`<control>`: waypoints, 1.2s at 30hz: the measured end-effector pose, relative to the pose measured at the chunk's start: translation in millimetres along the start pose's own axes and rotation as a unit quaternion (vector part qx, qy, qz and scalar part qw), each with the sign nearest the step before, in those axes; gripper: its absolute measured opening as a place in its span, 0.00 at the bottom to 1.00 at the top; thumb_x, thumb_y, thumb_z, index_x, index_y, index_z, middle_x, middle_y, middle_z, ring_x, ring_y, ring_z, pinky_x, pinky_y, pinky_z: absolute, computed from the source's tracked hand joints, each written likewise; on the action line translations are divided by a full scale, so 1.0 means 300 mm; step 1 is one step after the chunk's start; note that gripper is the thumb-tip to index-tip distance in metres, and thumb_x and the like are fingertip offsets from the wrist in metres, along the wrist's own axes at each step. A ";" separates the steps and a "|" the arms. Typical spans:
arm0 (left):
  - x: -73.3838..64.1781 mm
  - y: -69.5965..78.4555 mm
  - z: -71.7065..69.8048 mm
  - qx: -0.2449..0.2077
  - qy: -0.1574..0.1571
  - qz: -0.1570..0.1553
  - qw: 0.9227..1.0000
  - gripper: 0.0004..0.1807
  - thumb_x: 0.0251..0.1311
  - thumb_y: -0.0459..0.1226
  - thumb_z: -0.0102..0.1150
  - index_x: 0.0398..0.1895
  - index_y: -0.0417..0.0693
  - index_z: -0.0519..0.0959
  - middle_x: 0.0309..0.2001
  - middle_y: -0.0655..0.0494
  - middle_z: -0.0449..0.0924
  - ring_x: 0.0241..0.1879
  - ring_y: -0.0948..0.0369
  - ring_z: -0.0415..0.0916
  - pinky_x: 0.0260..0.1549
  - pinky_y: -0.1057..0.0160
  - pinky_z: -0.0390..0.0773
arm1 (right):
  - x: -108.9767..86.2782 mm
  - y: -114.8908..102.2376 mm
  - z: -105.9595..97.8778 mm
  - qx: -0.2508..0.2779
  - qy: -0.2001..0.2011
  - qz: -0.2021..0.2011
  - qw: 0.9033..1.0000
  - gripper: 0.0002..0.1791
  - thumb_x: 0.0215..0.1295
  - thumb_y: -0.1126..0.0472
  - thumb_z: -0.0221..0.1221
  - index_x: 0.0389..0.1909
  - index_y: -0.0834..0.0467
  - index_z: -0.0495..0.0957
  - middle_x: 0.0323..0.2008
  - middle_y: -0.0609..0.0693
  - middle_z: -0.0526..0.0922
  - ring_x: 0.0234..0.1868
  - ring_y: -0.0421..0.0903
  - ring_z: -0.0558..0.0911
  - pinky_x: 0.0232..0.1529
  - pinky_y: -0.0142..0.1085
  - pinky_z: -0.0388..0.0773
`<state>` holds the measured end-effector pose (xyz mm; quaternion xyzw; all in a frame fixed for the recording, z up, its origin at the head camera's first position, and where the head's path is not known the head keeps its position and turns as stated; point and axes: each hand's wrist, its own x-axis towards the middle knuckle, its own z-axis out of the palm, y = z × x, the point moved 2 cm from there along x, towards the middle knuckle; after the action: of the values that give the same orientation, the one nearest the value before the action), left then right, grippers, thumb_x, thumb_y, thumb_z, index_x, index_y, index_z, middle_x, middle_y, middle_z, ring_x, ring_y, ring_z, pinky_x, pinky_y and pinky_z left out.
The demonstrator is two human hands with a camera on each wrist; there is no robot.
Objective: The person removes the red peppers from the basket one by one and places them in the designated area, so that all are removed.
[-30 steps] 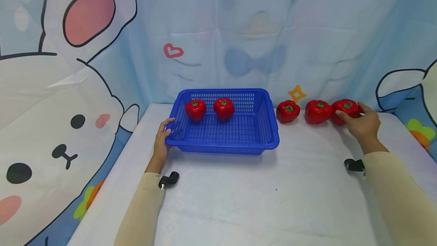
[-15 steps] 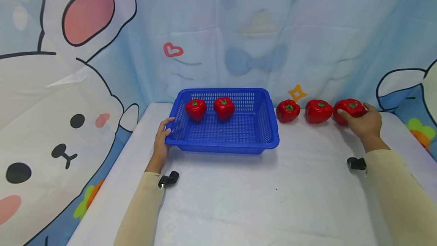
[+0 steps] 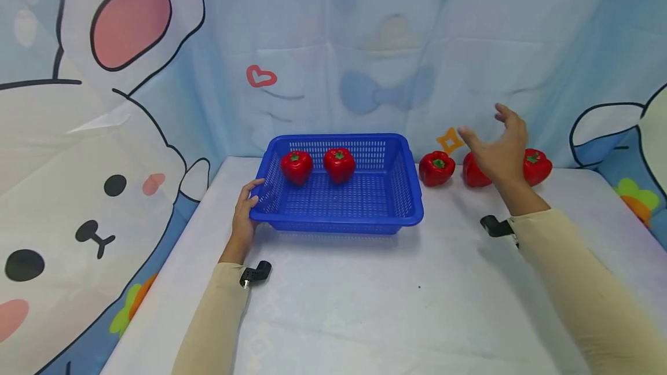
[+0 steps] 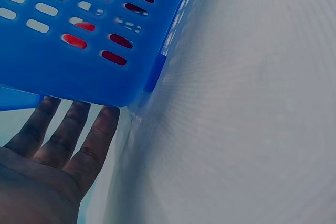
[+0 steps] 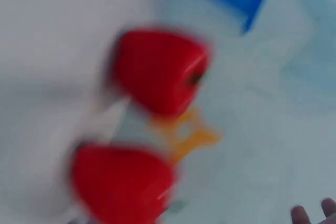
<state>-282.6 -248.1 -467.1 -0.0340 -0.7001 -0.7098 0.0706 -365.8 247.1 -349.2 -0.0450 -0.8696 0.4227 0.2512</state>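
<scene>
A blue plastic basket (image 3: 339,221) stands on the table with two red bell peppers, one (image 3: 296,167) at the left and another (image 3: 339,165) beside it. My left hand (image 3: 244,221) rests its fingertips on the basket's left rim. Its fingers (image 4: 94,142) look straight in the left wrist view and meet the rim edge. My right hand (image 3: 502,149) is raised with fingers and thumb spread, holding nothing. Behind or below it lie a middle bell pepper (image 3: 473,171) and a right one (image 3: 537,166), both partly covered. Farther left is a bell pepper (image 3: 436,168) beside the basket.
A white cloth covers the table (image 3: 339,300). A blue printed curtain (image 3: 385,45) hangs close behind the basket and the row of peppers. The right wrist view is blurred, with two peppers and a corner of the basket in it.
The right hand nudged the rightmost bell pepper slightly right, then let go and moved up and left. The left hand stays at the basket rim.
</scene>
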 end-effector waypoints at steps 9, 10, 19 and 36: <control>0.003 0.003 0.012 -0.013 0.000 0.000 1.000 0.26 0.69 0.42 0.33 0.70 0.56 0.62 0.75 0.53 0.54 0.67 0.46 0.63 0.57 0.52 0.72 | 0.011 -0.244 0.208 0.144 -0.269 0.082 0.949 0.56 0.57 0.33 0.62 0.79 0.48 0.43 0.74 0.63 0.57 0.70 0.63 0.66 0.67 0.56 0.66; 0.005 0.002 0.013 -0.015 -0.003 0.000 1.000 0.26 0.69 0.42 0.33 0.70 0.56 0.62 0.75 0.53 0.54 0.67 0.46 0.63 0.56 0.53 0.72 | 0.014 -0.256 0.236 0.167 -0.295 0.094 0.936 0.55 0.58 0.35 0.62 0.79 0.48 0.42 0.75 0.63 0.55 0.71 0.63 0.65 0.68 0.55 0.65; 0.005 0.006 0.010 -0.018 -0.001 0.003 1.000 0.26 0.69 0.41 0.32 0.70 0.54 0.62 0.75 0.51 0.55 0.66 0.45 0.65 0.52 0.60 0.75 | -0.017 -0.321 0.468 0.201 -0.378 0.153 0.891 0.48 0.63 0.48 0.64 0.78 0.48 0.47 0.77 0.60 0.51 0.74 0.65 0.60 0.68 0.56 0.64; 0.017 -0.003 -0.006 -0.023 -0.003 0.019 1.000 0.27 0.68 0.41 0.33 0.70 0.54 0.63 0.73 0.50 0.59 0.63 0.46 0.67 0.51 0.59 0.75 | -0.097 -0.327 0.688 0.077 -0.429 0.129 0.891 0.48 0.58 0.54 0.68 0.77 0.45 0.54 0.78 0.58 0.47 0.78 0.61 0.50 0.72 0.59 0.54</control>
<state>-287.6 -250.0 -467.3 -0.0508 -0.6831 -0.7241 0.0806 -425.3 28.8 -393.1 0.0485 -0.8442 0.4950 -0.2001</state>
